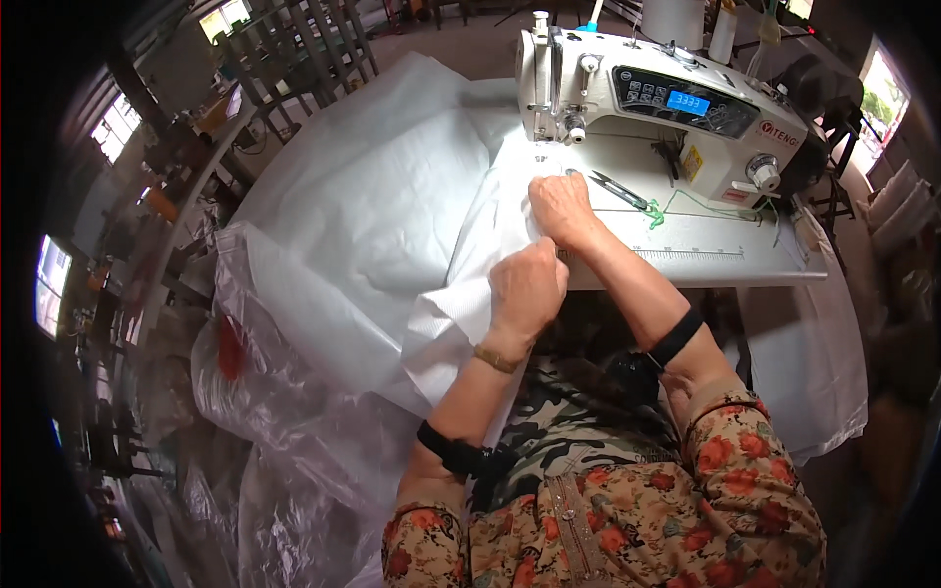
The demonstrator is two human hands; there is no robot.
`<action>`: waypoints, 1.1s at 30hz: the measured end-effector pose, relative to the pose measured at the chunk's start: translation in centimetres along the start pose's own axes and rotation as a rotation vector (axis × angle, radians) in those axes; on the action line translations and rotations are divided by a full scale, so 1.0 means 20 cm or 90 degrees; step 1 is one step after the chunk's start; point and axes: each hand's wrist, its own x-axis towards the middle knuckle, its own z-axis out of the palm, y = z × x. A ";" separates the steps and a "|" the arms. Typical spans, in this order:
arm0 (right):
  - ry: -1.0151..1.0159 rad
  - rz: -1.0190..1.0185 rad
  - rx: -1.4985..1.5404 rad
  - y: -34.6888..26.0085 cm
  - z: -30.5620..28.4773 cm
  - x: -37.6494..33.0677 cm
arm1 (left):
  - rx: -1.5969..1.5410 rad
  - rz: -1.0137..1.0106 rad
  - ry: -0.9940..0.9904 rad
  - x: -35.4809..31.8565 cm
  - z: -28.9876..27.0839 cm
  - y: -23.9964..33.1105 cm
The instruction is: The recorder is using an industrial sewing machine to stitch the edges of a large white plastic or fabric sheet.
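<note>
left hand (526, 287): fingers curled, gripping folded edge of white woven plastic fabric (392, 216) | right hand (561, 208): fingers bent, pressing same fabric flat | just beyond fingertips: white industrial sewing machine (647, 98) | right of them: black-handled thread snips (619, 189), green thread (655, 215)

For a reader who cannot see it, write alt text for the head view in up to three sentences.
A person's left hand and right hand press white woven fabric flat on the table of a white sewing machine. Small snips and green thread lie beside the right hand; clear plastic sheeting bunches at left.
</note>
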 end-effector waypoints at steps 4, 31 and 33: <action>-0.023 0.030 0.013 0.06 0.08 0.09 | 0.022 -0.028 -0.041 0.08 -0.02 0.01; -0.379 0.138 1.080 -0.46 -0.02 -1.05 | -0.260 -0.064 -0.026 -0.24 -0.36 -0.40; -0.426 0.091 1.019 -0.36 -0.32 -0.99 | -0.270 -0.089 -0.024 -0.26 -0.39 -0.40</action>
